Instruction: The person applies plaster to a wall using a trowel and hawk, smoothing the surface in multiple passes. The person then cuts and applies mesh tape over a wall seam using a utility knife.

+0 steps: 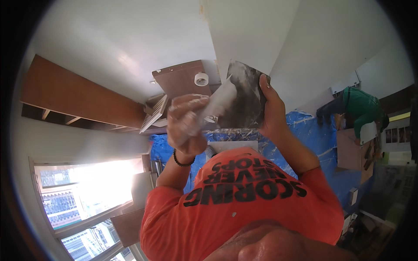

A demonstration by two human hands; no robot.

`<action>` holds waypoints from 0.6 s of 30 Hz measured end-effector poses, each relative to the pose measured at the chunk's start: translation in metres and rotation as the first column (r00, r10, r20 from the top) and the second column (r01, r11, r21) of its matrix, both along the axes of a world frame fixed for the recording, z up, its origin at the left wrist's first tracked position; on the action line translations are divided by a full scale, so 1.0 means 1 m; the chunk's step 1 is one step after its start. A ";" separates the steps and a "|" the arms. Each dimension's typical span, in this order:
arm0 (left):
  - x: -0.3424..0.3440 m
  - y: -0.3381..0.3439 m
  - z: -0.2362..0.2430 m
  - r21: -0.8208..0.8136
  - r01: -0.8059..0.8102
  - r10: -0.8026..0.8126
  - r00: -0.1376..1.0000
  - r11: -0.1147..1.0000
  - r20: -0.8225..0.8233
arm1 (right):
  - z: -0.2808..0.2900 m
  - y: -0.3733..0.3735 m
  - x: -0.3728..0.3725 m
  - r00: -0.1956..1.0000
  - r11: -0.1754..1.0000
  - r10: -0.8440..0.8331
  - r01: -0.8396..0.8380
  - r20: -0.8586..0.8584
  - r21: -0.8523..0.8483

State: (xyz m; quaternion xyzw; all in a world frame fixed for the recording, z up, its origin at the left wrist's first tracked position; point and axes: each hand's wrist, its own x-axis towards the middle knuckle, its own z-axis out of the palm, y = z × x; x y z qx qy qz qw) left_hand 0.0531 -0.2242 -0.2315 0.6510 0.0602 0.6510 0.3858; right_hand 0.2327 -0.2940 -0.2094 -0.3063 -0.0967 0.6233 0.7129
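Observation:
My right hand [274, 111] grips a dark flat board [250, 98] by its right edge, the thumb lying over its face. White, paste-like smears cover parts of that board. In my left hand [186, 124], the fingers are wrapped round a putty knife [220, 101], its pale, whitish blade reaching up to the left part of the board. Motion blurs the knife and the left fingers, so the handle is mostly hidden. White residue marks the left fingers, and a dark beaded bracelet [183, 159] circles that wrist.
Beyond the board stands a brown panel [174, 80] with a white ring-shaped thing [201, 79]. Blue sheeting [300, 130] covers the floor. A person in green [361, 106] bends over boards at right. A brown beam [82, 93] and bright window [91, 191] are at left.

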 end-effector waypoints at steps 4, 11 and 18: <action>0.026 -0.019 -0.005 0.399 0.226 -0.087 0.937 0.889 -0.337 | -0.029 -0.008 0.030 0.983 0.994 0.092 -0.080 -0.157 0.078; 0.004 -0.001 -0.043 0.515 0.016 0.444 0.484 0.857 -0.754 | -0.023 -0.041 0.052 0.987 0.998 -0.061 0.059 -0.149 -0.015; -0.016 -0.019 -0.044 -0.273 -0.432 0.289 0.852 0.860 -0.437 | -0.034 -0.026 0.032 0.968 0.969 -0.240 0.235 0.072 0.075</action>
